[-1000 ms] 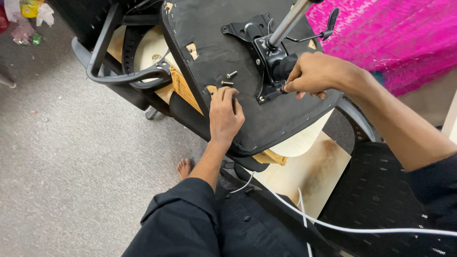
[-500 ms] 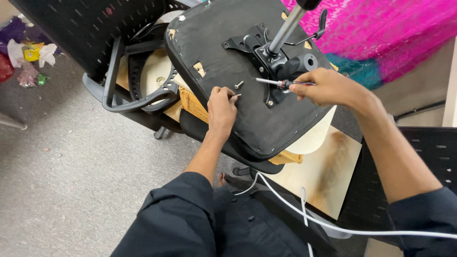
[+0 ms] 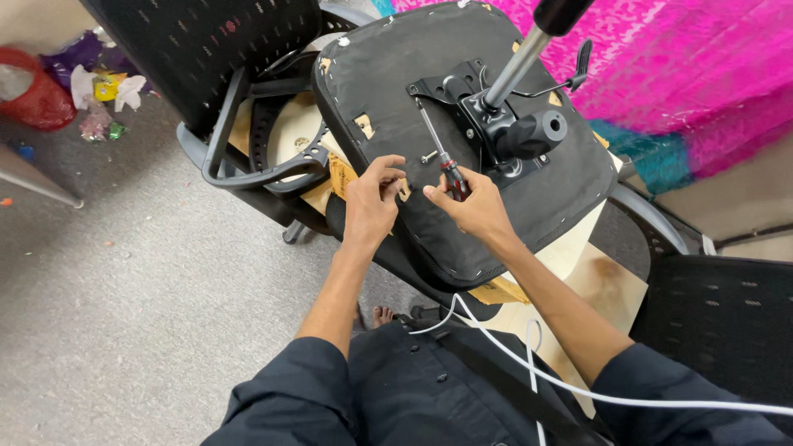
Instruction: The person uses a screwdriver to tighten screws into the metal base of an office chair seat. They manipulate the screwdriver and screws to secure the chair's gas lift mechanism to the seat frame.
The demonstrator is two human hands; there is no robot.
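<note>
At the far left, a red bag (image 3: 33, 95) and some litter (image 3: 99, 91) lay on the grey floor (image 3: 124, 289). Next to them stood a black mesh chair back (image 3: 215, 49) with a curved armrest (image 3: 239, 157).

In the middle, an upturned seat (image 3: 396, 99) showed its black underside. The left hand (image 3: 372, 206) rested on the near edge of the seat, fingers bent and pinched together; what they pinched, I cannot tell. A loose screw (image 3: 429, 155) lay on the seat just above this hand.

The right hand (image 3: 471, 206) was just beside the left one and was closed around the red-black handle of a screwdriver (image 3: 442, 157). Its shaft pointed up toward the metal plate (image 3: 462, 91) on the seat. From the plate a silver post (image 3: 516, 66) rose, with a black lever (image 3: 578, 70) beside it.

At the right hung pink cloth (image 3: 677, 74), and a white cable (image 3: 578, 388) crossed the lap.
</note>
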